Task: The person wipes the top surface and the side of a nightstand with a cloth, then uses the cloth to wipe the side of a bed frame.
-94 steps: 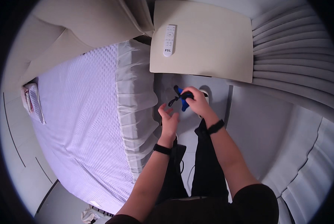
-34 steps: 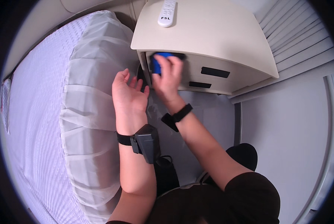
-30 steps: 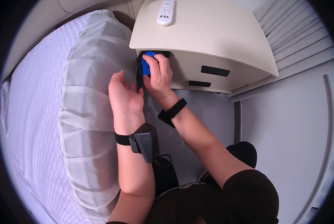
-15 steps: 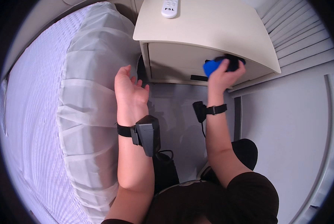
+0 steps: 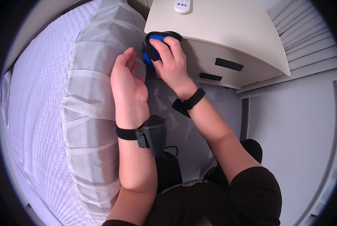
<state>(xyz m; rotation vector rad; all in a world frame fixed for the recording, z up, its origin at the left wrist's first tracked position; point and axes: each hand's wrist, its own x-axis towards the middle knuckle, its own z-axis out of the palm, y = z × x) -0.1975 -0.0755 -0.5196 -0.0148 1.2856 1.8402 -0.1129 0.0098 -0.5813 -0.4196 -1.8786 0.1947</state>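
Note:
My right hand (image 5: pixel 170 62) grips a blue and black cleaning pad (image 5: pixel 153 49) and presses it against the upper left corner of the cream nightstand's front (image 5: pixel 228 56). My left hand (image 5: pixel 125 88) is held open, palm facing right, between the bed's white frilled skirt (image 5: pixel 89 101) and the nightstand, holding nothing. A black strap with a small grey device (image 5: pixel 151 133) sits on my left wrist, and a black band (image 5: pixel 189 103) on my right wrist.
A white remote control (image 5: pixel 182 5) lies on the nightstand top at the back. The nightstand front has two dark slot handles (image 5: pixel 228 64). A bed with a white textured cover (image 5: pixel 36 113) fills the left. Pleated curtains (image 5: pixel 307 34) hang at the right, above grey floor.
My right hand has carried the blue pad from the right end of the nightstand front back to its left corner. My left hand stays open beside the bed skirt.

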